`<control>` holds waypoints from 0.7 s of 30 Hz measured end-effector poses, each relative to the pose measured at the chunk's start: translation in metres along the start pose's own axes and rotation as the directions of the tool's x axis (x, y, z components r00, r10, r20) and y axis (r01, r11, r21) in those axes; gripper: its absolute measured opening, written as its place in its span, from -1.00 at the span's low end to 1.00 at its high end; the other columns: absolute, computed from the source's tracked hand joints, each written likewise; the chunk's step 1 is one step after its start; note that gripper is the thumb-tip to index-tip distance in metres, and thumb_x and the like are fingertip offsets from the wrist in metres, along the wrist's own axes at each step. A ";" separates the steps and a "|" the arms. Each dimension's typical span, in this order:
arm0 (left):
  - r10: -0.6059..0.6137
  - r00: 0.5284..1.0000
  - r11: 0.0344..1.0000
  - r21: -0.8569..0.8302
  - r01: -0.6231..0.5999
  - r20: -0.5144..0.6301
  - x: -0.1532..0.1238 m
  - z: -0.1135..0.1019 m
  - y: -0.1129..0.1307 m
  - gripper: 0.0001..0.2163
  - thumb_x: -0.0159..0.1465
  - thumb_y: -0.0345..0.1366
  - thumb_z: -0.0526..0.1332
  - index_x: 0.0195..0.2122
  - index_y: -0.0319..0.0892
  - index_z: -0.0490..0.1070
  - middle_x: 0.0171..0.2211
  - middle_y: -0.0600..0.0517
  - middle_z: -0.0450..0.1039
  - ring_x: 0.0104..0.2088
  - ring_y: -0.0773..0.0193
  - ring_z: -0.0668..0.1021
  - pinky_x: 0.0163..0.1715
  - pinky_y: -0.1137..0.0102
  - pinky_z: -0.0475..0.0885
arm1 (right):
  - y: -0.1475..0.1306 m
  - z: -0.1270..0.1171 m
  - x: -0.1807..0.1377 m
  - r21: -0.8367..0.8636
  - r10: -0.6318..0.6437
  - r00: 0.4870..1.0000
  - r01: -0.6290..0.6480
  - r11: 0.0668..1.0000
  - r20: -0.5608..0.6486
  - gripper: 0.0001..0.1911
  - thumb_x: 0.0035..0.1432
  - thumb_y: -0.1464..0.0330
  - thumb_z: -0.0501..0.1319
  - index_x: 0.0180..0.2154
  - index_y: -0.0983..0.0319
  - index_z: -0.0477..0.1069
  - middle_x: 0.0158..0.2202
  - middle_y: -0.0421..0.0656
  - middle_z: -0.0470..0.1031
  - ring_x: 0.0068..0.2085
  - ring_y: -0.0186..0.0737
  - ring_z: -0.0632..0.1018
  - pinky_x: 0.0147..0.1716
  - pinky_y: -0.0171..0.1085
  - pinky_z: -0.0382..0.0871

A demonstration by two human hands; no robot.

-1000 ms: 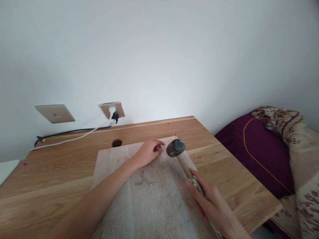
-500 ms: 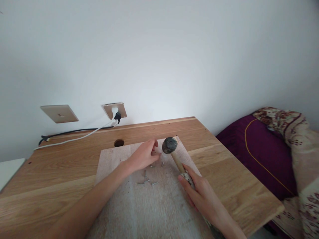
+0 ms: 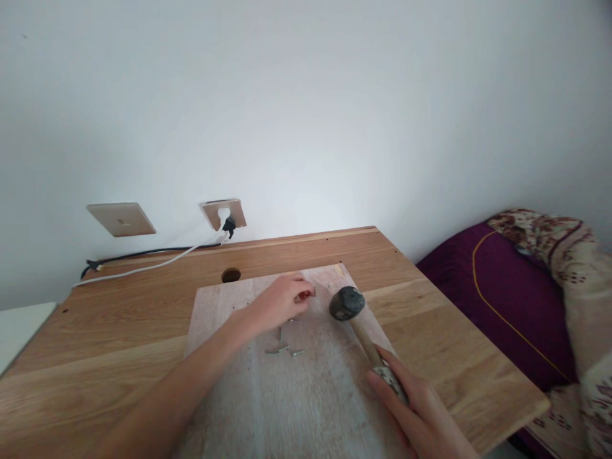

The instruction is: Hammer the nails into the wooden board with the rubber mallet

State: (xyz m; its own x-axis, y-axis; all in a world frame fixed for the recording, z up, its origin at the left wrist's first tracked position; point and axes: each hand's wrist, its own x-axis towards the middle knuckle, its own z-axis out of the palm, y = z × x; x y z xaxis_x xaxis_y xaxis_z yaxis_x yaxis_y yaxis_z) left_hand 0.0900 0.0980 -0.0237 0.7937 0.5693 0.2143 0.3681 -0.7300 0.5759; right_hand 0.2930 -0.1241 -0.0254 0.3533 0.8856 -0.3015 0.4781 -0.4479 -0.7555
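Observation:
Above the far part of a pale wooden board [image 3: 268, 395], my left hand [image 3: 287, 296] is closed in a pinch, its fingertips around a small nail [image 3: 313, 292] that barely shows. Several loose silver nails [image 3: 282, 349] lie on the board just below that hand. My right hand [image 3: 411, 401] is wrapped round the handle of a hammer [image 3: 366, 341]. The hammer has a dark, worn head [image 3: 347, 303] and a wooden handle with a pale, mottled wrap at the grip. Its head is over the board's right side, to the right of my left hand.
The board rests on a wooden table [image 3: 444, 338] with a round cable hole [image 3: 231, 275]. A white cable [image 3: 143, 273] and a black one run along the back to a wall socket [image 3: 224, 215]. Purple and patterned bedding [image 3: 516, 299] lies to the right.
My left fingers have closed, and one nail near them is gone from the board. My right hand has drawn the hammer to the right and toward me.

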 end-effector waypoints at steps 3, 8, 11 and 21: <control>-0.076 0.990 0.996 -0.063 0.068 -0.120 -0.001 -0.001 -0.016 -0.85 0.35 -0.46 0.21 -0.18 -0.14 0.57 -0.20 0.01 0.62 -0.25 0.27 0.62 -0.19 0.40 0.47 | -0.004 0.002 -0.002 0.032 -0.001 1.000 0.001 1.000 0.018 -0.21 0.30 -0.15 0.04 0.28 0.28 0.34 -0.73 -0.35 0.22 -0.68 -0.19 0.39 -0.67 -0.29 0.22; -0.149 0.970 0.984 -0.121 0.127 -0.194 -0.005 0.012 -0.024 -0.84 0.30 -0.51 0.24 -0.24 -0.15 0.58 -0.29 0.04 0.65 -0.30 0.26 0.62 -0.23 0.39 0.47 | -0.006 0.004 -0.001 0.038 -0.005 0.999 0.004 0.999 0.043 -0.20 0.31 -0.15 0.02 0.30 0.30 0.29 -0.74 -0.37 0.19 -0.67 -0.18 0.41 -0.64 -0.29 0.24; -0.140 0.972 0.984 -0.137 0.116 -0.187 -0.007 0.015 -0.024 -0.85 0.29 -0.50 0.26 -0.25 -0.14 0.59 -0.28 0.04 0.64 -0.29 0.25 0.62 -0.24 0.39 0.46 | -0.005 0.005 -0.001 0.047 0.000 0.999 -0.002 0.999 0.054 -0.21 0.31 -0.15 0.02 0.30 0.29 0.29 -0.73 -0.37 0.19 -0.68 -0.19 0.41 -0.66 -0.30 0.23; -0.189 0.962 0.973 -0.167 0.157 -0.196 -0.006 0.017 -0.026 -0.83 0.26 -0.49 0.29 -0.17 -0.15 0.58 -0.28 0.01 0.61 -0.27 0.23 0.62 -0.19 0.33 0.50 | -0.020 0.007 0.020 -0.009 -0.117 0.985 0.119 0.993 0.125 -0.27 0.34 -0.08 0.07 0.32 0.25 0.31 -0.70 -0.34 0.31 -0.68 -0.19 0.42 -0.63 -0.29 0.30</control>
State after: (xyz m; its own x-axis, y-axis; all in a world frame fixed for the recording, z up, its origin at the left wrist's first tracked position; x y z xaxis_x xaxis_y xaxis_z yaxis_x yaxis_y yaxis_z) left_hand 0.0844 0.1068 -0.0535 0.5993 0.7599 0.2518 0.4022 -0.5577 0.7261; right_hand 0.2849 -0.0963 -0.0204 0.1913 0.9403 -0.2814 0.5239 -0.3402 -0.7809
